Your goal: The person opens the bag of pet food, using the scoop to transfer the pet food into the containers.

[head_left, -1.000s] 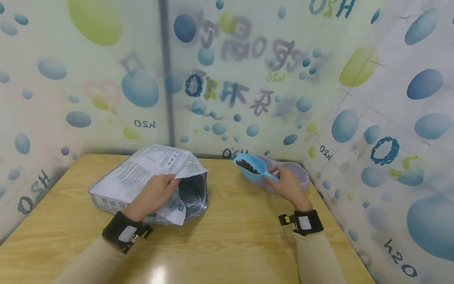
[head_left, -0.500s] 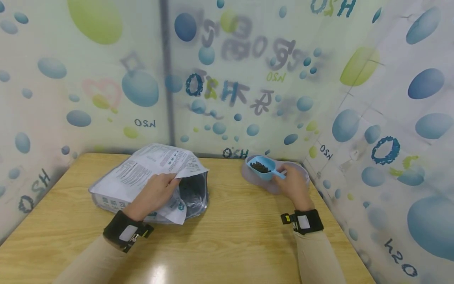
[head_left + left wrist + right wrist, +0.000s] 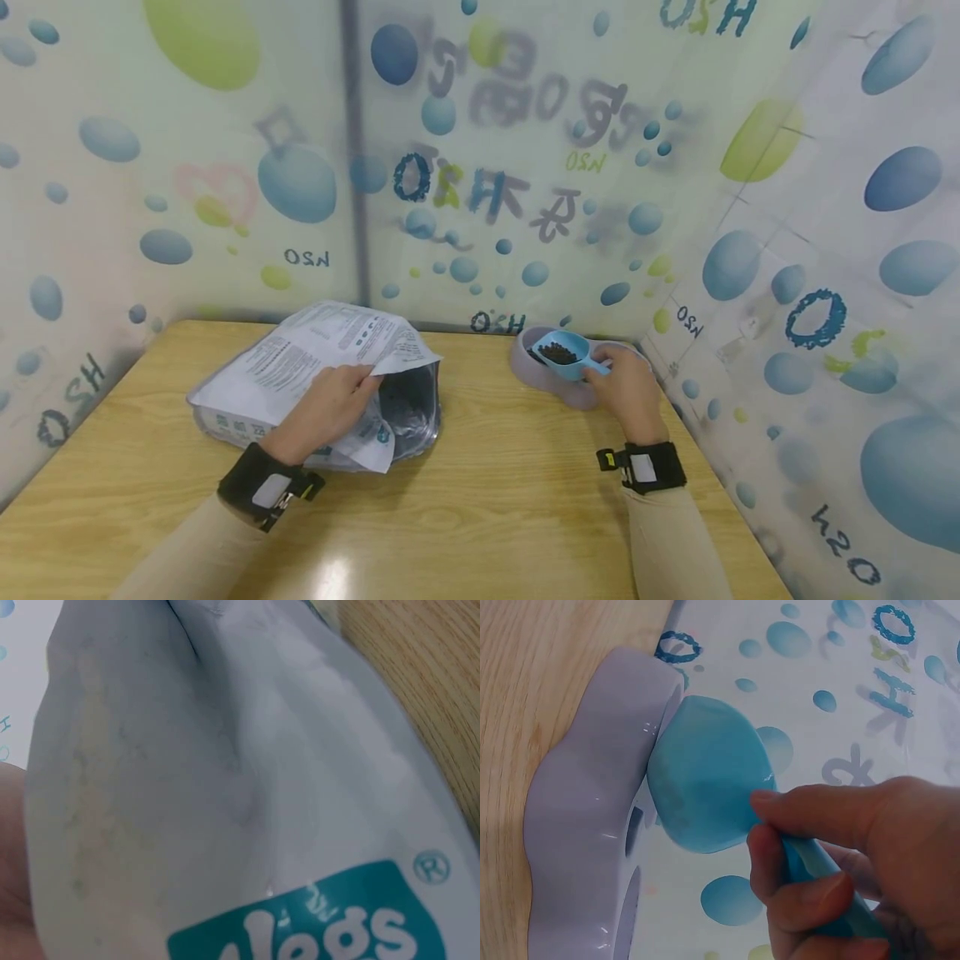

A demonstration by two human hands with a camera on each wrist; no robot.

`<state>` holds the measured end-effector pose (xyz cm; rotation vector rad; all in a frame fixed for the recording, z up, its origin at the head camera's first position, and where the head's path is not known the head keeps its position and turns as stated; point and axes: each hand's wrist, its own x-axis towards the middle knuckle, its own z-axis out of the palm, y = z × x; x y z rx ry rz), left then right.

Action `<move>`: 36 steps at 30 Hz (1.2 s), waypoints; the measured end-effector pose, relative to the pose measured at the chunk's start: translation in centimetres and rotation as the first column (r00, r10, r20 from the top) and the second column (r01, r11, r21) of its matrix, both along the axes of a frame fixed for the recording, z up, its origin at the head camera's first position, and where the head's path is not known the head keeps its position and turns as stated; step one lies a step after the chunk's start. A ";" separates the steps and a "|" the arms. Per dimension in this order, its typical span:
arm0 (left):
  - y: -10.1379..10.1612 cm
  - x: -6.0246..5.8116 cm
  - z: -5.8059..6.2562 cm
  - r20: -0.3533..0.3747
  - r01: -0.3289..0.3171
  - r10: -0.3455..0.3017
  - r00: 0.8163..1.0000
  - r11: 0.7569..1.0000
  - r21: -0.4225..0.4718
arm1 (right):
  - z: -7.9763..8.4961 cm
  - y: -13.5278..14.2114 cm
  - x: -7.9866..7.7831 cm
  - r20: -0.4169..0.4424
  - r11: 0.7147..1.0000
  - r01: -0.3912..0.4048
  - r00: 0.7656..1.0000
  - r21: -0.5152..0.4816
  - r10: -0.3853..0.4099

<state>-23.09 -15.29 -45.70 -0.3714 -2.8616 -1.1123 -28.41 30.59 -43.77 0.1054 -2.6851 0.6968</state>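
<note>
Along the near side of the wood-grain desk [image 3: 480, 508], two beige sleeves [image 3: 671, 537] are seen, each ended by a black wrist strap [image 3: 654, 467]. Farther in, at the left, the upper edge of the mouth of a white printed foil-lined bag [image 3: 288, 358] is gripped by the left hand [image 3: 330, 408]; the bag is laid on its side, its mouth turned to the right.

Beyond and to the right, the handle of a light-blue scoop [image 3: 709, 776] is grasped by the right hand [image 3: 628, 392], thumb and fingers curled round it. The scoop, loaded with dark brown pellets [image 3: 558, 353], is held over the left compartment of a pale lilac double pet bowl [image 3: 531, 372]; whether the rim is touched cannot be told. Its long axis is run slantwise from the handle at near right to the lip, which is pointed left and somewhat away from the person.

For a tidy pour, the lip is probably best kept low inside the compartment and the scoop rolled gradually; if tipped abruptly, pellets could be scattered. Behind everything, a dotted backdrop [image 3: 465, 158] is hung.
</note>
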 end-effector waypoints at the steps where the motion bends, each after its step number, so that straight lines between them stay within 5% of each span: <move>1: 0.0 0.0 0.0 -0.001 0.000 0.000 1.000 1.000 0.001 | 0.0 0.0 0.0 -0.003 1.000 0.001 1.000 0.000 -0.001; 25: 0.2 -0.2 0.0 -0.014 0.006 -0.006 1.000 1.000 -0.007 | 1.0 -0.4 -0.1 0.026 0.989 0.113 0.993 0.099 -0.117; 36: 0.2 0.1 -0.3 0.004 0.001 -0.001 1.000 1.000 -0.002 | 2.1 -0.7 -1.7 -0.008 0.987 0.050 0.999 0.150 -0.049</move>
